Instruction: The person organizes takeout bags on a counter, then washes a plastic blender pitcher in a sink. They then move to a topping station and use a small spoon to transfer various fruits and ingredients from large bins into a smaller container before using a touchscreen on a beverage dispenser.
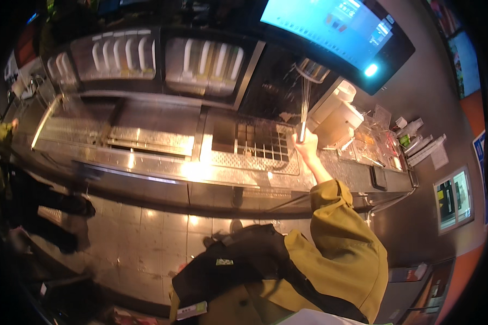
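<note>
My right hand [308, 145] grips a whisk [305, 101] by its metal handle, over the right end of the steel counter [244, 181]. The wire end points away from me, up to a round metal container [315, 70]. I cannot tell whether the wires go inside it or only pass before it. Just left of the hand is a metal grid [268, 148] over a recessed basin, with a perforated steel surround. White dispenser-like equipment [336, 115] stands to the hand's right. My left hand is out of view.
A lit screen [329, 26] hangs above the counter. Clear containers [366, 142] crowd its right end, near a dark flat device [378, 177]. Bins with white handles [213, 61] line the back. Another person's dark-clothed legs [53, 203] are at left on the tiled floor [130, 235].
</note>
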Tool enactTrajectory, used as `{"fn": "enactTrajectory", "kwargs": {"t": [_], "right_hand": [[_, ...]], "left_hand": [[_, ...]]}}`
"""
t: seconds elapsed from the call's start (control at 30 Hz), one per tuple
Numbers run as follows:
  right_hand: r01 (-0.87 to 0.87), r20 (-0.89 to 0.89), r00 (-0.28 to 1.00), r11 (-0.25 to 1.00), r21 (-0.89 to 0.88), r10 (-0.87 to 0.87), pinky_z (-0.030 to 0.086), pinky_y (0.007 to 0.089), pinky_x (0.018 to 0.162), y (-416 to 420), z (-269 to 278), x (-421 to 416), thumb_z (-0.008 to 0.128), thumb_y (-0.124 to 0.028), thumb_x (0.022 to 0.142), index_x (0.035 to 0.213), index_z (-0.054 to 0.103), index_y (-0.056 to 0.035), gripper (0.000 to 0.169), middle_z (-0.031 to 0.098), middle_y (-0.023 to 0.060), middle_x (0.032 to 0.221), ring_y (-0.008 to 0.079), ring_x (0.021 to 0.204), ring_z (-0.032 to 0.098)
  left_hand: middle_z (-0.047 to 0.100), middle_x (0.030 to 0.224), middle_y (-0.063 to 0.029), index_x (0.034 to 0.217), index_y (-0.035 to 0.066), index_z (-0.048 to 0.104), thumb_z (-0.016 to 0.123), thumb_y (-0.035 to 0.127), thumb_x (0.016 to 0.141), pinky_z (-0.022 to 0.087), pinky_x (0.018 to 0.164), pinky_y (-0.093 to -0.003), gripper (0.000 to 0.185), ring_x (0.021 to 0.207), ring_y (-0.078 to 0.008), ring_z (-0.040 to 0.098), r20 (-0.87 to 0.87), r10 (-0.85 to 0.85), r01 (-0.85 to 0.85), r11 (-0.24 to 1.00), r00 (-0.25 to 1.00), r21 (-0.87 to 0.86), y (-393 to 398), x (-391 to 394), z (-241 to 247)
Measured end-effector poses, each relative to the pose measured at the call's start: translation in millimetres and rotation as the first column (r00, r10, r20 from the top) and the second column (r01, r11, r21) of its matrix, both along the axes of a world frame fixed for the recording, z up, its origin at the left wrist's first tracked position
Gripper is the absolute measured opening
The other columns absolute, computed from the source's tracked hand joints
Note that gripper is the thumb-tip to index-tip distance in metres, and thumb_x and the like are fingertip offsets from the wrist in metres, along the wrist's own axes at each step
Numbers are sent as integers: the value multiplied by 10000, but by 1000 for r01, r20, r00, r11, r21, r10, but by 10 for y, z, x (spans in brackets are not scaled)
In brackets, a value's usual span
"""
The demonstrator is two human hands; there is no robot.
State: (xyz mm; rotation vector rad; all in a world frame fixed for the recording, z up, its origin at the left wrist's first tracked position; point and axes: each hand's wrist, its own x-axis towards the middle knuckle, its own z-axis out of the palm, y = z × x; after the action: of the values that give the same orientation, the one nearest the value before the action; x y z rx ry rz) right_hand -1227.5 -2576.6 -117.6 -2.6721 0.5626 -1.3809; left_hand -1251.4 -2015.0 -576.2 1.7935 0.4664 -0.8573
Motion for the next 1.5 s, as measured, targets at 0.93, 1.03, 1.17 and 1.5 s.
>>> {"fn": "enactTrajectory", "kwargs": {"t": [0.93,1.03,1.17,1.5], "right_hand": [[116,189,941,794,597,-281,416,327,775,-860,-1361,-444,610,-25,665,981,512,-4,331,489,150,975,266,916,490],[99,179,932,693,714,-317,401,326,823,-877,-1380,-643,615,-37,685,1069,513,-34,397,487,126,1055,273,976,499],[124,161,936,721,681,-313,392,329,839,-912,-1403,-748,602,-3,685,1025,513,-27,352,456,114,1049,250,972,491],[47,284,902,727,685,-326,389,337,814,-656,-1233,-666,598,38,668,1027,512,-7,373,516,117,970,280,927,506]], "left_hand": [[224,1376,-165,842,25,486,600,48,602,163,1025,-454,267,1275,-362,156,721,-245,107,908,-648,404,-3819,2169,6499],[205,1389,-143,766,46,471,586,41,595,110,1027,-470,206,1287,-364,117,684,-303,60,890,-664,453,-4063,2219,6511],[200,1392,-130,854,26,521,637,84,572,106,1029,-464,311,1290,-346,118,692,-345,23,886,-634,463,-4185,2242,6488],[396,1282,-129,882,56,507,547,-50,555,239,963,-425,347,1208,-330,296,609,19,127,983,-793,135,-4039,2420,7142]]}}
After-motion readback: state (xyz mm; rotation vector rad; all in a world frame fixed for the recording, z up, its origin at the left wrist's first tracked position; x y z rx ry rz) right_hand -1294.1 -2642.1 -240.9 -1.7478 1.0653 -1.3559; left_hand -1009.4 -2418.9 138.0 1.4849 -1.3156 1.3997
